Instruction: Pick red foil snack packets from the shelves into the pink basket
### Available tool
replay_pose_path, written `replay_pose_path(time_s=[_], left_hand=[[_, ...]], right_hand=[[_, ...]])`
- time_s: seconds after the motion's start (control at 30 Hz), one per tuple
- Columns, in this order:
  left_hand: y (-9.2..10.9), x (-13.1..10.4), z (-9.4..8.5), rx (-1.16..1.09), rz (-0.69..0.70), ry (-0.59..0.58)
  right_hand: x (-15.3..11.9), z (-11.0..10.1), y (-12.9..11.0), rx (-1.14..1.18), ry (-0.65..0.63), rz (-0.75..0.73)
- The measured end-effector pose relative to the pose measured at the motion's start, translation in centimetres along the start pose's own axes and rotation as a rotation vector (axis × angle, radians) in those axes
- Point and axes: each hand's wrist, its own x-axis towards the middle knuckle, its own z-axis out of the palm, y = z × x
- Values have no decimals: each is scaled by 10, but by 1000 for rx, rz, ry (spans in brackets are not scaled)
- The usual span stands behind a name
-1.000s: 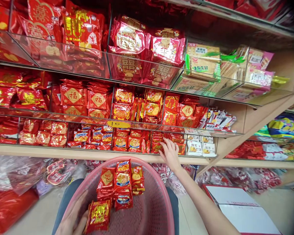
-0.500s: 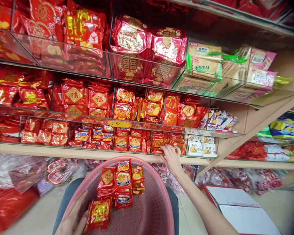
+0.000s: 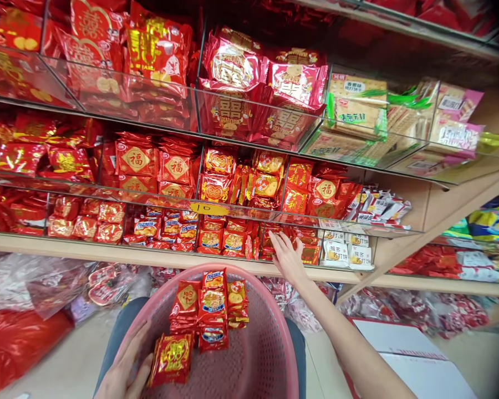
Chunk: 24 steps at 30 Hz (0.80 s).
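Note:
My right hand reaches over the lowest shelf's front edge, its fingers apart at a compartment of small red snack packets; the fingertips partly overlap the packets. Between my knees sits a pink plastic basket with perforated walls. Several stacks of red packets lie in it, among them one with a gold diamond and one with blue-and-white labels. My left hand lies over the basket's left side, fingers stretched out, thumb beside a red-and-gold packet stack. Whether the thumb presses on that stack I cannot tell.
Shelves of wrapped snacks rise ahead, divided by clear panels. A yellow tag marked 10 hangs on one. White-wrapped packets lie right of my right hand. Plastic bags fill the space below; an open white box stands right.
My right hand's fingers have lifted and spread slightly at the same compartment. The view has shifted a little, moving the shelves right in the picture. My left hand and the basket's packets stay alike.

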Motion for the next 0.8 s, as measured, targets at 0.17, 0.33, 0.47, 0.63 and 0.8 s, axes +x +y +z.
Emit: replay_pose_path(time_s=[0.17, 0.33, 0.47, 0.63, 0.8], left_hand=[[7, -2, -3, -14, -47, -41], [16, -3, -9, -23, -47, -63], [16, -4, -9, -21, -30, -47], [13, -3, -8, 1, -2, -48], [12, -1, -8, 18, -17, -53]], right_hand=[[-2, -1, -2, -29, 5, 16], [-4, -1, -2, -47, 12, 27], [-5, 1, -2, -53, 13, 38], [-7, -2, -1, -41, 10, 26], [-9, -6, 0, -17, 17, 7]])
